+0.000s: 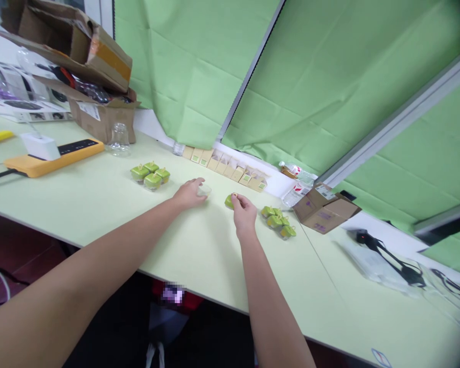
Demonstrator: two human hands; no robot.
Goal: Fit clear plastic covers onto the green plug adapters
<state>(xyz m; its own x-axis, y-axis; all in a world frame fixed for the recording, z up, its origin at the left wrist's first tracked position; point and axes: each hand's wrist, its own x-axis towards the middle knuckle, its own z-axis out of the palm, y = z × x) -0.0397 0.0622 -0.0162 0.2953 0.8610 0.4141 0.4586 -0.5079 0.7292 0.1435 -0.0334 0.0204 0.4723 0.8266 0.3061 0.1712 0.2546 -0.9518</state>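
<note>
My left hand [190, 194] has its fingers curled round a small clear container [204, 190] low over the pale table [199, 245]. A short way to the right, my right hand [245, 212] pinches a green lid [229, 201] by its small ring-like top; the fingers partly cover it. Several clear boxes with green lids [152, 180] stand grouped to the left of my left hand. Beyond my right hand is another group of green-lidded boxes [275, 221].
Small tan boxes [222, 164] line the table's back edge. A glass jar [119, 139], orange power strip [61, 156] and cardboard boxes [103, 115] are at left. Plastic bottles [296, 191], a carton [324, 209] and a black cabled device [391, 255] lie at right.
</note>
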